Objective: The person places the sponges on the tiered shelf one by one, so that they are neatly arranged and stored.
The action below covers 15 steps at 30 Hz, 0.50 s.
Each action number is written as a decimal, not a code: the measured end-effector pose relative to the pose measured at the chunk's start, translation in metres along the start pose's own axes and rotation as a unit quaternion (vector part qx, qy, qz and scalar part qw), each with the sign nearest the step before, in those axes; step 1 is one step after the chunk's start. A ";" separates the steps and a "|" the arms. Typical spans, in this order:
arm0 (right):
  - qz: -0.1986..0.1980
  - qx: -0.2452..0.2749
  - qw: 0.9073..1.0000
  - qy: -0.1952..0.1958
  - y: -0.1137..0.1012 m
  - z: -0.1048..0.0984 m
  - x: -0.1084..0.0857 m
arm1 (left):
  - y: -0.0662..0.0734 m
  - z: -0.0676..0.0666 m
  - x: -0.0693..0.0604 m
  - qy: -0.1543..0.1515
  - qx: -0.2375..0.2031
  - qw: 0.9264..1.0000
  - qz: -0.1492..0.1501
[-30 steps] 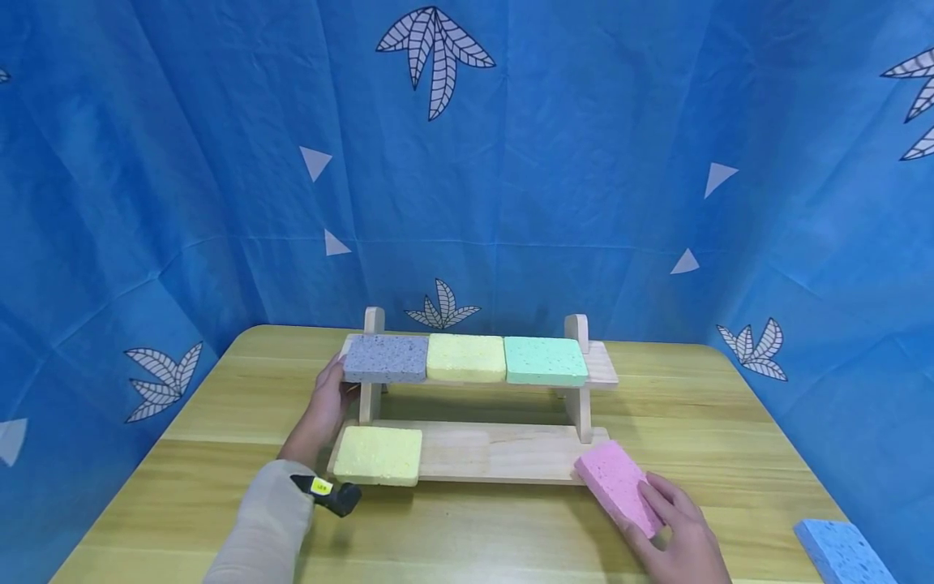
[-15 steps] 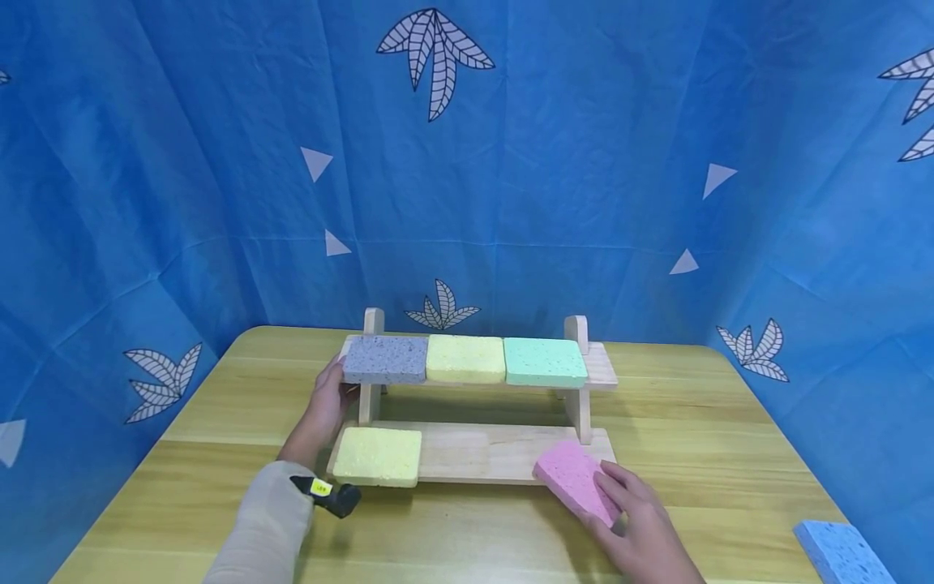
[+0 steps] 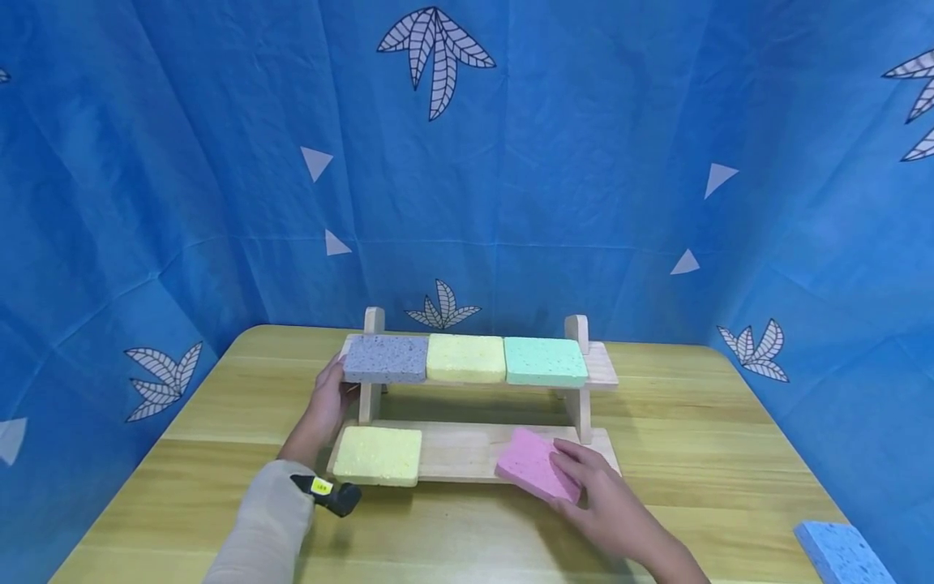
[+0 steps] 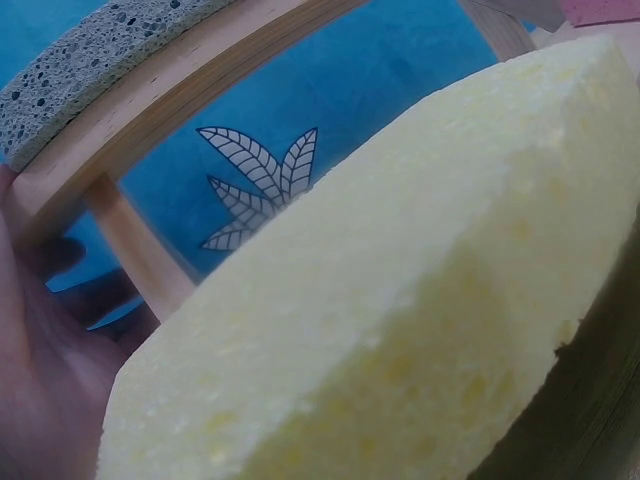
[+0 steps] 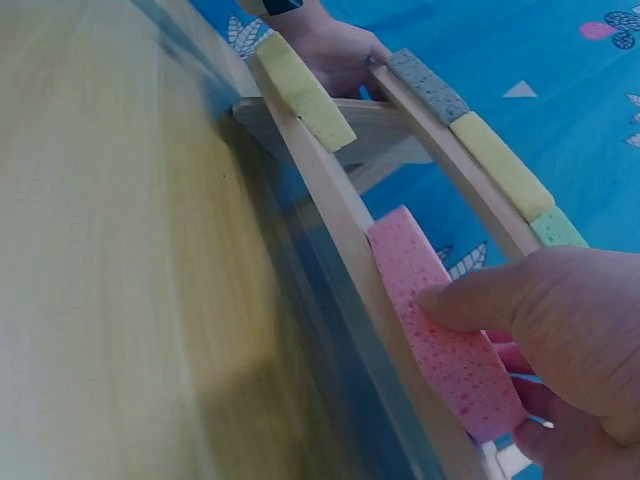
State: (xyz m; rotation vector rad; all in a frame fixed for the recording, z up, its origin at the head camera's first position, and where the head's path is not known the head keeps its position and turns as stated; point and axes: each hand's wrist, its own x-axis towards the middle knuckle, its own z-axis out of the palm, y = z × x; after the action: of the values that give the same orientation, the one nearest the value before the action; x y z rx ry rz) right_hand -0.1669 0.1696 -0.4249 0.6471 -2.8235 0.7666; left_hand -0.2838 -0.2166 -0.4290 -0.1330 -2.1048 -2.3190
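My right hand [image 3: 594,491] pinches a pink sponge [image 3: 536,464] between thumb and fingers. The sponge is tilted over the front edge of the lower shelf [image 3: 460,454] of a two-tier wooden rack; whether it touches the board I cannot tell. In the right wrist view the thumb lies on the pink sponge's [image 5: 420,340] broad face. My left hand [image 3: 328,401] grips the left end of the upper shelf [image 3: 601,365], beside a grey-purple sponge [image 3: 385,359]. A yellow sponge [image 3: 378,456] lies on the lower shelf's left end and fills much of the left wrist view.
Another yellow sponge [image 3: 465,358] and a green sponge [image 3: 546,361] sit side by side on the upper shelf. A blue sponge [image 3: 845,553] lies at the table's right edge. Blue patterned cloth [image 3: 511,162] hangs behind and beside the wooden table [image 3: 700,454].
My right hand has carried the pink sponge leftward, from the lower shelf's right end to right of its middle, turning it flatter. The left hand has stayed on the rack.
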 end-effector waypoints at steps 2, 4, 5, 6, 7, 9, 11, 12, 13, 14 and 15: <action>-0.015 0.011 1.000 -0.018 0.000 0.001 0.005 | 0.001 0.000 0.000 -0.001 0.000 1.000 -0.002; -0.036 0.018 0.999 -0.034 -0.001 0.001 0.010 | 0.001 0.001 0.000 -0.003 -0.001 1.000 -0.004; -0.045 0.020 0.998 -0.039 -0.001 0.002 0.012 | 0.002 0.001 0.000 -0.003 -0.005 1.000 -0.006; -0.056 0.023 0.997 -0.045 -0.001 0.002 0.014 | 0.002 0.001 0.000 -0.003 -0.005 1.000 -0.007; -0.063 0.024 0.997 -0.049 -0.001 0.003 0.016 | 0.002 0.001 0.000 -0.002 -0.004 1.000 -0.007; -0.074 0.025 0.995 -0.057 -0.002 0.004 0.019 | 0.001 0.001 0.000 -0.002 -0.004 1.000 -0.006; -0.082 0.025 0.994 -0.064 -0.003 0.005 0.023 | 0.001 0.001 0.000 -0.002 -0.003 1.000 -0.003; -0.085 0.025 0.994 -0.069 -0.003 0.005 0.025 | 0.001 0.001 0.000 -0.003 0.000 1.000 -0.002; -0.087 0.025 0.993 -0.074 -0.004 0.006 0.027 | 0.001 0.001 0.000 -0.003 0.000 1.000 -0.002; -0.092 0.026 0.992 -0.080 -0.004 0.006 0.030 | 0.001 0.001 0.000 -0.004 0.000 1.000 -0.001; -0.095 0.028 0.991 -0.087 -0.005 0.007 0.032 | 0.001 0.001 0.000 -0.006 0.001 1.000 -0.001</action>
State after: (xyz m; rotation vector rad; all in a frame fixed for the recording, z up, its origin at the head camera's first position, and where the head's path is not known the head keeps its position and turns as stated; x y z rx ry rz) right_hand -0.1934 0.1504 -0.4206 1.0221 -2.8451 0.7913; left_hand -0.2835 -0.2158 -0.4282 -0.1452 -2.1126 -2.3239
